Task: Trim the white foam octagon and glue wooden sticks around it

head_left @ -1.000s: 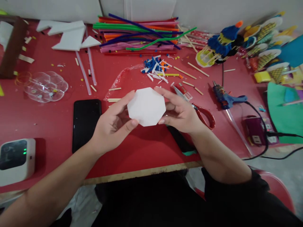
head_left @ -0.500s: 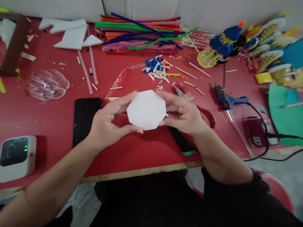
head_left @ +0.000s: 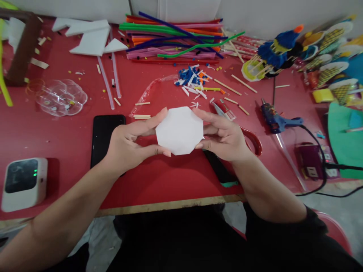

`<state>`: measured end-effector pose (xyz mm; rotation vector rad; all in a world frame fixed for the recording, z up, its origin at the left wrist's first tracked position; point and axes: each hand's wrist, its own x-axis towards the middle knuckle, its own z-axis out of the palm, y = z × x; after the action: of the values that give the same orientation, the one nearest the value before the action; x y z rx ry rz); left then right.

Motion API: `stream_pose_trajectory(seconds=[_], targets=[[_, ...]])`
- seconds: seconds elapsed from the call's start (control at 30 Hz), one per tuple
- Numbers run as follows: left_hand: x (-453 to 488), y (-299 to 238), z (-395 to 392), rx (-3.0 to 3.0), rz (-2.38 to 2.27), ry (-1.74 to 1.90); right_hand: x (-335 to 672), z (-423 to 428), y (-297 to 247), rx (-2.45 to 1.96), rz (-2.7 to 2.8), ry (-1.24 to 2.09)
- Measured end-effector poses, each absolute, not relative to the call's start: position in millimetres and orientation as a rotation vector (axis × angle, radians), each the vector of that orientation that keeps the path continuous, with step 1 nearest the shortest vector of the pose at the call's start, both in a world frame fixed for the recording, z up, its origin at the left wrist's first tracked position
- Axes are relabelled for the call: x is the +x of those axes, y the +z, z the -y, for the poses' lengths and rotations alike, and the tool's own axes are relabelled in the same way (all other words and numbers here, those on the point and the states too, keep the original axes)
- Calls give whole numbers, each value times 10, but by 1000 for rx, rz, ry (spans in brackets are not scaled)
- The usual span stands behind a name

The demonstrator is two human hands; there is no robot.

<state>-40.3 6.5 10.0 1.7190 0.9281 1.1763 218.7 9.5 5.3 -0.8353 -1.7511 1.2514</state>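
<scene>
It seemed that the white piece (head_left: 179,130) could slip or bend if it was pressed unevenly, because the left hand (head_left: 128,142) and the right hand (head_left: 227,136) gripped it only by opposite sides, above the red worktop (head_left: 159,185). The piece looked flat, plain and eight-sided, with no mark on its visible face.

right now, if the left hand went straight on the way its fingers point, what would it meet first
The white piece, which the left hand touches at its edge; beyond it, probably the right hand at the opposite edge, though depth is hard to judge from one view.
</scene>
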Motion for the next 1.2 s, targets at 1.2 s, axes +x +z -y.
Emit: stream_pose_trajectory(seconds=[1.2], targets=[[-383, 73, 31, 1677, -1232, 1255, 2049, -18, 42, -985, 1493, 1099]])
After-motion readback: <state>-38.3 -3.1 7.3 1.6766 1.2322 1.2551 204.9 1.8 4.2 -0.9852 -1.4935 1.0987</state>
